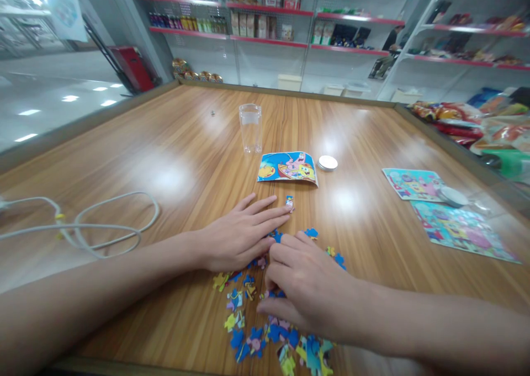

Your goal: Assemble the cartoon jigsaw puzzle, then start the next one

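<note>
My left hand (242, 235) lies flat with its fingers spread, palm down on the wooden table (199, 160). One of its fingertips touches a small puzzle piece (289, 200) that lies above the others. My right hand (304, 282) is bent over a scatter of blue, yellow and pink jigsaw pieces (254, 343). Its fingers curl down while the thumb stays apart from them, with pieces showing in the gap; I see none held. Both hands hide part of the scatter. Beyond them lies a curled cartoon picture sheet (287, 167).
A clear plastic cup (250, 128) stands behind the sheet, and a round white lid (328, 163) lies beside it. Two more cartoon sheets (464, 227) lie at the right under another lid (453, 196). A white cable (120, 229) loops at the left. Stocked shelves (269, 42) stand behind.
</note>
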